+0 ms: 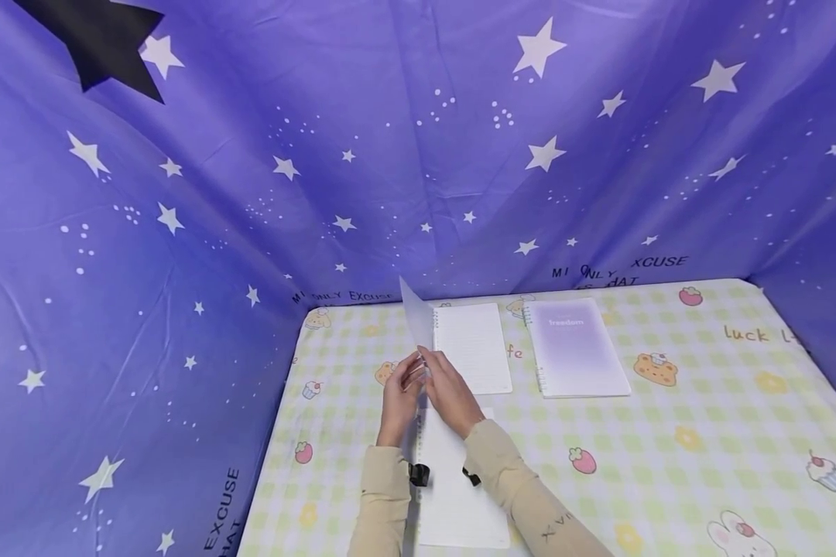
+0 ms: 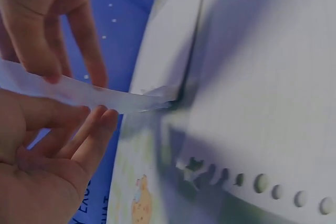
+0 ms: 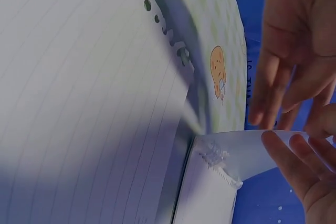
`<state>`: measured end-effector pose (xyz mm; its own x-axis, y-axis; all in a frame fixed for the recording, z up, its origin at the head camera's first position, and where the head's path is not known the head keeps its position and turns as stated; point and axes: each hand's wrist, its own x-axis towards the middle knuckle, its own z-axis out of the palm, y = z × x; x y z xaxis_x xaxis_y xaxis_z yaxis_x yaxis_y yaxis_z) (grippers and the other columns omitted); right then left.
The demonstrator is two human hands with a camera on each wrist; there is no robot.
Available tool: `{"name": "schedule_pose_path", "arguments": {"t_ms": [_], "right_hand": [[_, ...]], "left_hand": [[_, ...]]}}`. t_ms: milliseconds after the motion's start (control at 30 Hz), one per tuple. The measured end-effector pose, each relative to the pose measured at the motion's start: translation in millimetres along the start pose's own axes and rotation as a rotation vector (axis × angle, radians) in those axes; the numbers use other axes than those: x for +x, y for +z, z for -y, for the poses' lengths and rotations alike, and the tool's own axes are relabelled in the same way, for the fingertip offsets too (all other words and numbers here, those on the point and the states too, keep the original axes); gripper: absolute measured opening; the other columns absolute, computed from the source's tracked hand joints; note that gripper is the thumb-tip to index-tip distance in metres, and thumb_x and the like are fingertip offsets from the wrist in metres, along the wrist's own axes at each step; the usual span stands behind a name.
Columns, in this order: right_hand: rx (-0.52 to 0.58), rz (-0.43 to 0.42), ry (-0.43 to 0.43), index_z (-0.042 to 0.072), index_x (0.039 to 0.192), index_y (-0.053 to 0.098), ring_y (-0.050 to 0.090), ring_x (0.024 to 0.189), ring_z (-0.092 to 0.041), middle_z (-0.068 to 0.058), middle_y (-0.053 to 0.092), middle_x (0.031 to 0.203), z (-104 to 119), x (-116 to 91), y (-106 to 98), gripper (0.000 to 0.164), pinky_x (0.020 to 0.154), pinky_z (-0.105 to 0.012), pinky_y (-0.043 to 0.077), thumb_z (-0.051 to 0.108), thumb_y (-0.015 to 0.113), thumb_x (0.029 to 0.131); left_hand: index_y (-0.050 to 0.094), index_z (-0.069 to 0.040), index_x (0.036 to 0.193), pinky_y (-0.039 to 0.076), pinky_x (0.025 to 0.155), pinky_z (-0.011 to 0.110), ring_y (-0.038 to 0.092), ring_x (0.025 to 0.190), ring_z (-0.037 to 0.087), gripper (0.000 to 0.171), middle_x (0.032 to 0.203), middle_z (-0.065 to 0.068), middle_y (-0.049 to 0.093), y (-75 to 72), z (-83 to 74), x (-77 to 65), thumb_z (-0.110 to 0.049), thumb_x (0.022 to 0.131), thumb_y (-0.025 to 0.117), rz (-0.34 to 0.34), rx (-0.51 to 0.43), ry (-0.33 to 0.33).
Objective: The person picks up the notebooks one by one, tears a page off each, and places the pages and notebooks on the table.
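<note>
Both hands are at the raised translucent cover (image 1: 416,311) of a ring-bound notebook (image 1: 470,344), whose lined page faces up. My left hand (image 1: 400,391) has its fingertips along one side of the cover; my right hand (image 1: 451,393) touches it from the other side. In the left wrist view, the cover strip (image 2: 113,99) lies between the two sets of fingertips. The right wrist view shows clear plastic rings (image 3: 223,166) at its base. Under my forearms lies lined paper (image 1: 460,495) with punched holes down its left edge.
A purple notebook (image 1: 578,348) marked "freedom" lies closed on the right. The checked tablecloth (image 1: 669,480) has printed cartoons. Behind and to the left hangs a purple star-patterned curtain (image 1: 404,155), close to the table's far edge.
</note>
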<state>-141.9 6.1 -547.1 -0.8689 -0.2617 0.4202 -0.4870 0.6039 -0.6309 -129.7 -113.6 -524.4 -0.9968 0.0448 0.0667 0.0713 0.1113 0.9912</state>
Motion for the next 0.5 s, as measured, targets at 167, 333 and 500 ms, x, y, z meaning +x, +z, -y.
{"name": "schedule_pose_path", "arguments": {"t_ms": [167,333,500], "right_hand": [[0.038,-0.011,0.038,0.008,0.143,0.030,0.057,0.095,-0.018,-0.008,0.052,0.115,-2.5,-2.8,-4.0,0.064,0.083,-0.031,0.050,-0.005,0.054,0.086],[0.096,-0.003,0.103,0.020,0.148,0.015,0.057,0.098,-0.022,-0.010,0.050,0.118,-4.1,-6.8,-8.2,0.079,0.082,-0.034,0.051,-0.005,0.054,0.084],[0.096,-0.023,0.141,0.021,0.149,0.012,0.057,0.091,-0.022,-0.012,0.049,0.118,-6.3,-9.3,-10.5,0.085,0.072,-0.034,0.051,-0.007,0.055,0.081]], "left_hand": [[0.036,0.007,0.136,0.038,0.098,0.052,0.043,0.118,0.046,0.057,0.131,0.029,0.043,4.6,9.8,1.2,0.014,0.083,0.055,0.075,0.011,0.007],[0.032,-0.004,0.141,0.041,0.097,0.045,0.043,0.122,0.038,0.068,0.137,0.022,0.040,9.2,30.3,6.9,0.006,0.082,0.063,0.111,0.076,-0.020],[0.033,-0.010,0.142,0.042,0.097,0.040,0.045,0.122,0.034,0.066,0.137,0.017,0.043,13.3,41.9,11.0,-0.003,0.085,0.063,0.105,0.215,-0.009]]}}
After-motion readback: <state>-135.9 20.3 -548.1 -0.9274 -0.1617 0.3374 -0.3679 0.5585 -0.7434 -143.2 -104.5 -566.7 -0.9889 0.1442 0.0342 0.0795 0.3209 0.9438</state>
